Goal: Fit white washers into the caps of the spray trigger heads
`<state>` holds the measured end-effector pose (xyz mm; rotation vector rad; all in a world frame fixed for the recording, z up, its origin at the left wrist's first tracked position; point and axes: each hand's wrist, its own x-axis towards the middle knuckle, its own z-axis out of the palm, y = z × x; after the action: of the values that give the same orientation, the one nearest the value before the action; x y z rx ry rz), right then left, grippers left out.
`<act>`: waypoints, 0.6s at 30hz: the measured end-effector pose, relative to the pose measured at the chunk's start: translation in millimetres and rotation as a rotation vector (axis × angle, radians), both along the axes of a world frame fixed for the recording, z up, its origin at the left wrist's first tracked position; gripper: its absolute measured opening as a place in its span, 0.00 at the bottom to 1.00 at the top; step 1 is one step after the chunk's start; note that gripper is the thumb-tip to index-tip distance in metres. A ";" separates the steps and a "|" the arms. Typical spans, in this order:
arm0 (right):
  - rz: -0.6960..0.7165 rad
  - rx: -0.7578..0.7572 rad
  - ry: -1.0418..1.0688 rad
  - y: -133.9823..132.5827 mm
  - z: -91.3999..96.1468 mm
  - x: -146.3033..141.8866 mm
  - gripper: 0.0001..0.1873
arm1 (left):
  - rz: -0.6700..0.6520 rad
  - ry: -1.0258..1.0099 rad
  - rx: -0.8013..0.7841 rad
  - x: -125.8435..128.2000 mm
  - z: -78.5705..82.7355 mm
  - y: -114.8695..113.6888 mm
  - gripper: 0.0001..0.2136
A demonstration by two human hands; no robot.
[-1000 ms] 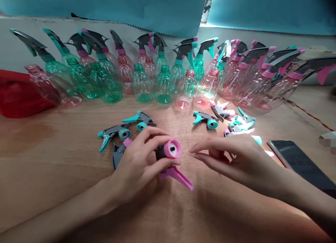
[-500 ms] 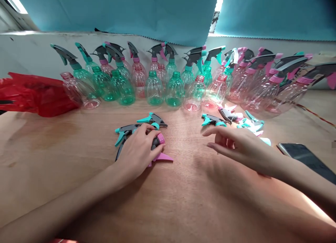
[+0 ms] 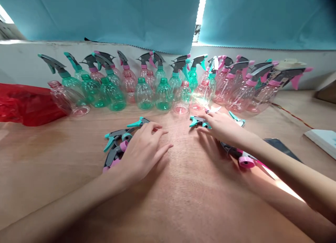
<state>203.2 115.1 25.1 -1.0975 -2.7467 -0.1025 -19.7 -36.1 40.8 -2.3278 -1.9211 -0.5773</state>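
1. Spray head with a pink collar (image 3: 246, 162): it lies on its side on the desk (image 3: 178, 201), beneath my right forearm and toward the right edge, probably because its trigger shape won't let it stand.
2. My left hand (image 3: 143, 148) is released, thumb and fingers parted, gripping nothing. Just beside it, toward the left edge, lie a pink-and-grey head (image 3: 114, 157) and a teal-collared head (image 3: 118, 136).
3. A phone (image 3: 282, 146) lies flat toward the right edge, partly hidden by my forearm.
4. My right hand (image 3: 219, 125) has thumb and fingers either side of a teal-and-grey head (image 3: 198, 121), a spread that suits its body; I can't tell whether they press on it.
5. Uncapped bottles (image 3: 163, 96) stand near the far edge, capped bottles (image 3: 175, 81) mostly behind, likely beyond accidental knocks.
6. A red bag (image 3: 26, 104) lies toward the far left corner.
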 end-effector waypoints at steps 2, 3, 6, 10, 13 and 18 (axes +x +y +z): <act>0.008 -0.026 -0.013 -0.9 -0.8 -5.3 0.21 | -0.054 -0.035 -0.038 12.0 1.2 6.4 0.14; 0.025 -0.043 -0.014 -3.7 0.0 -6.9 0.19 | -0.081 -0.053 -0.057 17.3 1.3 9.8 0.14; 0.123 -0.105 0.013 -19.4 5.8 -4.9 0.16 | -0.151 -0.093 -0.084 31.1 -0.3 18.6 0.14; 0.224 -0.182 0.078 -42.7 15.0 17.9 0.17 | -0.229 -0.061 -0.061 45.2 -8.6 28.1 0.20; 0.150 -0.177 0.135 -52.7 18.3 49.9 0.17 | -0.283 0.019 -0.048 50.7 -17.6 38.1 0.21; -0.121 -0.189 0.230 -53.5 17.4 114.2 0.20 | -0.361 0.113 -0.107 50.8 -26.9 57.5 0.14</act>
<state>317.4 61.6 42.5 -1.2366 -2.5244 0.2568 31.1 21.4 13.9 -2.7325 -1.5283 -0.3618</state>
